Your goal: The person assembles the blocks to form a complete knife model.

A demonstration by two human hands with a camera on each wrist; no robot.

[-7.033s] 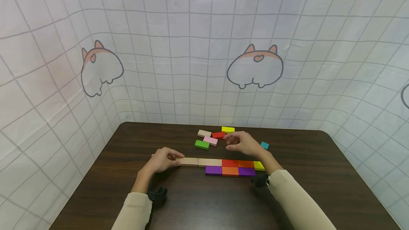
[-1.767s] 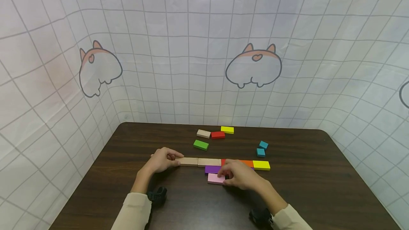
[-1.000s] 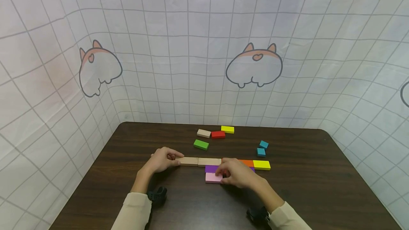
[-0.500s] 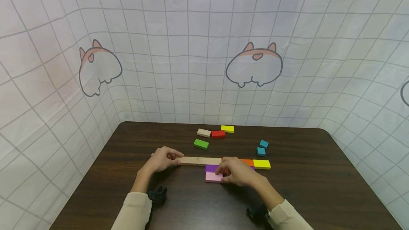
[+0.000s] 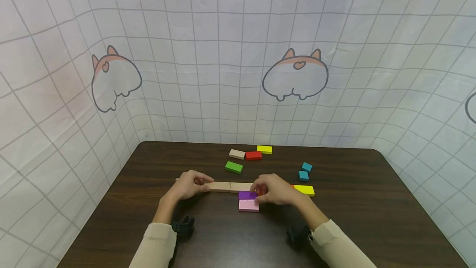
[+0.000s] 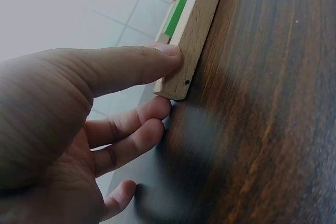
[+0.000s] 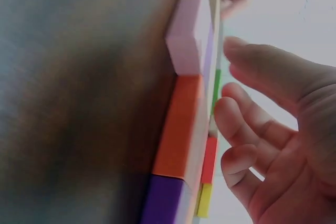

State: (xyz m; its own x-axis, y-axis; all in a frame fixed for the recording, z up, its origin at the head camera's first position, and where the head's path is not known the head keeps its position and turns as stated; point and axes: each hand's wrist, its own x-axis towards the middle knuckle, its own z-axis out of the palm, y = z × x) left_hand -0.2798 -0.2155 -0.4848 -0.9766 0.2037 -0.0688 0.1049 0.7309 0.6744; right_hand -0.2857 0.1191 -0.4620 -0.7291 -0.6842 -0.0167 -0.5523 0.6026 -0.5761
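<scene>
My left hand (image 5: 189, 185) pinches the left end of a plain wooden block (image 5: 220, 186), its thumb against the front face in the left wrist view. A second plain block (image 5: 241, 187) continues that row rightward, and a yellow block (image 5: 305, 190) closes it. Flat against the front of a purple block (image 5: 247, 195) lies a pink block (image 5: 248, 206). Just above the row hovers my right hand (image 5: 277, 189), fingers loosely bent around nothing. It hides the row's middle in the head view; the right wrist view shows an orange block (image 7: 176, 129) and another purple block (image 7: 163, 200) there.
Behind the row lie a green block (image 5: 234, 167), a loose plain block (image 5: 237, 154), a red block (image 5: 254, 155) and a loose yellow block (image 5: 265, 149). Two small blue blocks (image 5: 303, 175) sit back right. A grid-patterned curtain (image 5: 208, 94) rises behind the dark table (image 5: 230, 239).
The pink block has gone from the loose group at the back to the front of the purple block. My right hand has let go of it and risen slightly. My left hand stays put.
</scene>
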